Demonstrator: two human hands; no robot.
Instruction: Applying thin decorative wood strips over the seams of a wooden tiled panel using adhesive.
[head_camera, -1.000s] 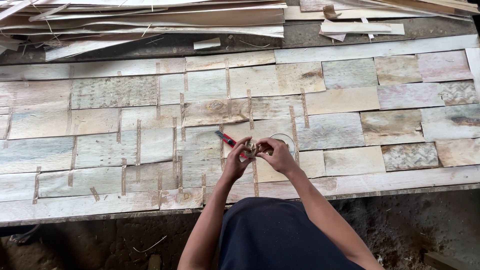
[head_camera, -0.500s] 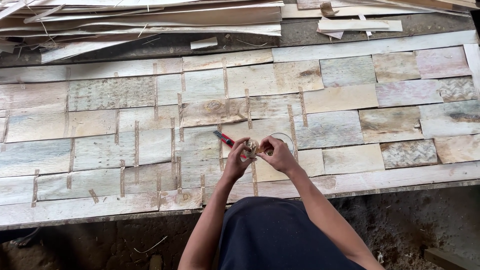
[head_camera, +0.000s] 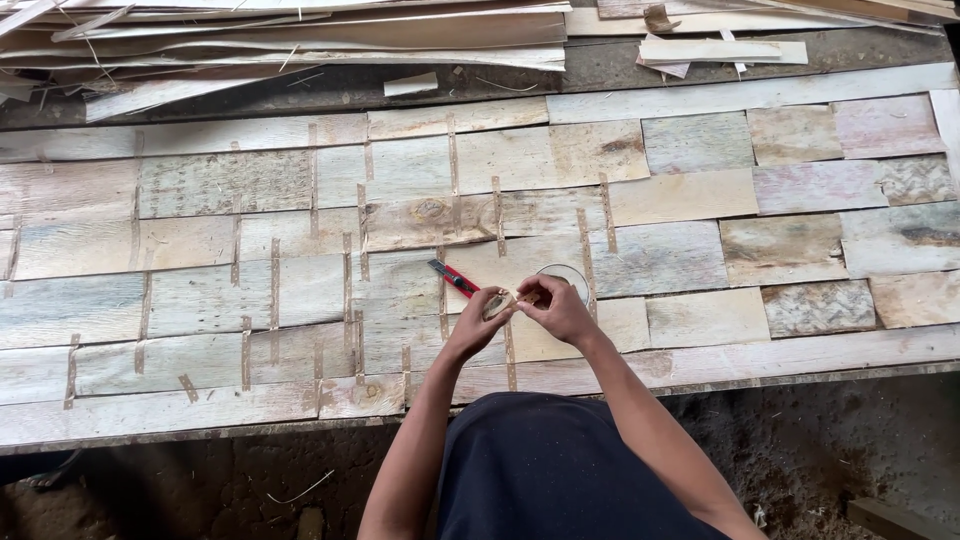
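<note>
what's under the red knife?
The red knife lies on the patched wood sheet, over a taped seam. Its lower end runs behind the left hand, so what that end rests on is hidden.

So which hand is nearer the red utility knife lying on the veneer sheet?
Left. The left hand sits just below and right of the red utility knife, nearly touching its end. The right hand is farther right, beyond the left hand.
</note>
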